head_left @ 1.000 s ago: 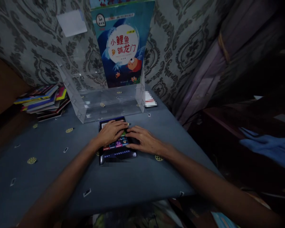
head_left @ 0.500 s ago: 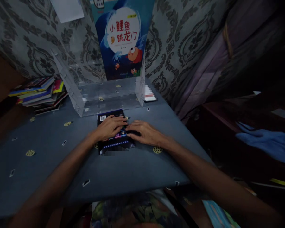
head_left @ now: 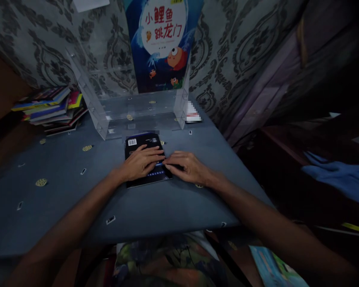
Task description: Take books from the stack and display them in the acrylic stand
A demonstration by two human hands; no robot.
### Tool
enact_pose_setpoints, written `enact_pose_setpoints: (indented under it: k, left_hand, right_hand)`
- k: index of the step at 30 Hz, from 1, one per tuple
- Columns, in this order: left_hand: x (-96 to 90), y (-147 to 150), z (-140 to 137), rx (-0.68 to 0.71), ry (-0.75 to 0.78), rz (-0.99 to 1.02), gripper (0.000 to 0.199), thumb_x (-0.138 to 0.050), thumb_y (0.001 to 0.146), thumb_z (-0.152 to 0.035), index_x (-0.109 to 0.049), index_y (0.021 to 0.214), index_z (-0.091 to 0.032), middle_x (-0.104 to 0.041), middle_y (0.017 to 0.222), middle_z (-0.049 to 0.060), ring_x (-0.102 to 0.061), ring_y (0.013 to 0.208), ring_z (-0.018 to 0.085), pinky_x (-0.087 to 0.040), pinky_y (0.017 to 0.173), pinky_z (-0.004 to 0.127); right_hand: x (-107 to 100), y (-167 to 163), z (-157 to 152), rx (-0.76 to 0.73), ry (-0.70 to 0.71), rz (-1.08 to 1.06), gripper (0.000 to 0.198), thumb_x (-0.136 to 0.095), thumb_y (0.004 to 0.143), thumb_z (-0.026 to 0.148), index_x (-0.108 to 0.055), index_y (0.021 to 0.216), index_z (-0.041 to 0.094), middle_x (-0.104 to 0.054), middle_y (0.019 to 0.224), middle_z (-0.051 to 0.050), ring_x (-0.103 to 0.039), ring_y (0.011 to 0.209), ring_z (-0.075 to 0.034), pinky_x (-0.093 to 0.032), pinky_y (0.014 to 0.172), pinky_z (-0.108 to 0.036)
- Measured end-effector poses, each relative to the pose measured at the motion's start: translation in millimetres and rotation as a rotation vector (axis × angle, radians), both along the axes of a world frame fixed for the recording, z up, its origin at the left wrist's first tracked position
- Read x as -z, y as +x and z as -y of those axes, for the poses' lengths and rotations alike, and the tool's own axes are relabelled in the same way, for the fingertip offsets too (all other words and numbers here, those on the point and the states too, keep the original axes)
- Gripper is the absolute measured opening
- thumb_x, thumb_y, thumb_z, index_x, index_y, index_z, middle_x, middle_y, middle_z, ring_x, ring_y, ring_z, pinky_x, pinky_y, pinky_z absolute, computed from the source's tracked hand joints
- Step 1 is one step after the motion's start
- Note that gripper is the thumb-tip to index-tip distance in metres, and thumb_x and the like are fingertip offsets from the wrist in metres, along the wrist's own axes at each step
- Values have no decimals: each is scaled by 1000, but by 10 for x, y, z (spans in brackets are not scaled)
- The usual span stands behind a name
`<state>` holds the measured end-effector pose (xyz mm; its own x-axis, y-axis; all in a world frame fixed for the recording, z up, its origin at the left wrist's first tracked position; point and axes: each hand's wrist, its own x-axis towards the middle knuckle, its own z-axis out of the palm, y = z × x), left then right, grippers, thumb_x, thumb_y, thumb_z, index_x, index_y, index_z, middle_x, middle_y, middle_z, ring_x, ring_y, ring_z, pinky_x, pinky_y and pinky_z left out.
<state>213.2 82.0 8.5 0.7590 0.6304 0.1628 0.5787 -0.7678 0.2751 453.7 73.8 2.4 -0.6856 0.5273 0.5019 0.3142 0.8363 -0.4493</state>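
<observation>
A dark book with a white barcode and blue lettering lies flat on the desk. My left hand rests palm down across its middle, fingers stretched out and covering much of the cover. At the book's right edge is my right hand, thumb and fingers drawn together on that edge in a pinch. The fingertips of both hands are close to each other. Shadow hides exactly what lies between the right thumb and fingers.
Behind the book stands a clear acrylic rack holding an upright blue picture book. Several stacked books lie at the back left. A patterned grey-blue cloth covers the desk. Blue fabric lies off to the right.
The view has shifted slightly, so the scene sits a little higher and more to the right of the hands. The left hand now covers more of the book's lower part.
</observation>
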Motion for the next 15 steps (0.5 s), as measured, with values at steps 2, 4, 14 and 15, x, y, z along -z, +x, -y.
enact_pose_setpoints:
  k: [2, 4, 14, 15]
  left_hand:
    - [4, -2, 20, -5, -2, 7, 38, -44, 99, -21, -61, 134, -23, -58, 146, 7, -46, 142, 23, -28, 119, 54]
    - [-4, 2, 34, -8, -4, 11, 38, -44, 100, -22, -61, 134, -24, -58, 146, 6, -46, 142, 23, -28, 119, 54]
    - [-50, 65, 138, 50, -33, 33, 35, -45, 101, -25, -64, 131, -24, -61, 143, 6, -49, 140, 24, -33, 116, 54]
    - [-51, 69, 147, 49, -27, 29, 35, -45, 101, -25, -64, 131, -24, -61, 143, 6, -49, 140, 24, -33, 116, 54]
  right_hand:
    - [-8, 1, 25, -1, -17, -29, 22, -53, 98, 20, -75, 100, 16, -77, 90, -9, -71, 84, -19, -58, 80, -37]
    - [-18, 7, 47, 0, -41, -46, 23, -53, 97, 20, -75, 100, 16, -77, 90, -9, -71, 85, -20, -58, 81, -37]
    - [-22, 80, 164, -43, -122, -73, 23, -52, 98, 22, -75, 98, 18, -77, 90, -9, -71, 84, -19, -58, 79, -36]
    - [-23, 81, 165, -44, -125, -80, 23, -52, 98, 22, -75, 97, 18, -77, 89, -9, -71, 83, -19, -58, 79, -35]
